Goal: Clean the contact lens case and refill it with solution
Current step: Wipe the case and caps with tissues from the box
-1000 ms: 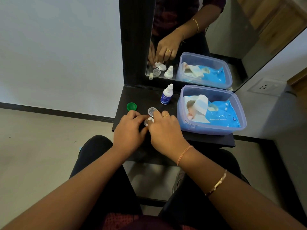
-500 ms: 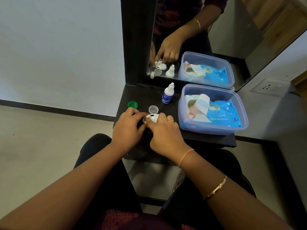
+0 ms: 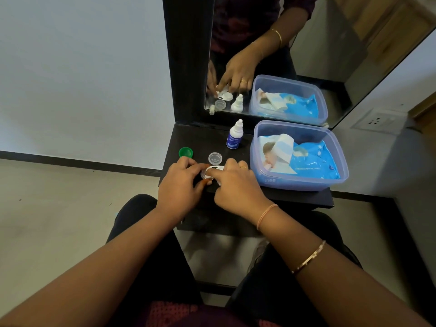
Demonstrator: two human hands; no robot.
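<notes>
A white contact lens case (image 3: 211,172) sits between my two hands over the dark shelf (image 3: 306,199). My left hand (image 3: 180,188) pinches its left end with thumb and fingertips. From the right, my right hand (image 3: 236,186) grips the case, index finger laid across it; whether a wipe lies under that finger I cannot tell. Just behind the case, a clear cap (image 3: 215,158) rests on the shelf, and a green cap (image 3: 185,152) sits to its left. The small white solution bottle (image 3: 234,136) with a blue label stands upright further back, nozzle bare.
A clear plastic tub (image 3: 297,185) holding a blue pack of wet wipes (image 3: 311,161) fills the shelf's right side. A mirror (image 3: 283,55) stands behind the shelf, and a wall socket (image 3: 377,120) is at the right. My knees are under the shelf's front edge.
The case has come more into view between my hands, and my right index finger now lies across it. Caps, bottle and tub have not moved.
</notes>
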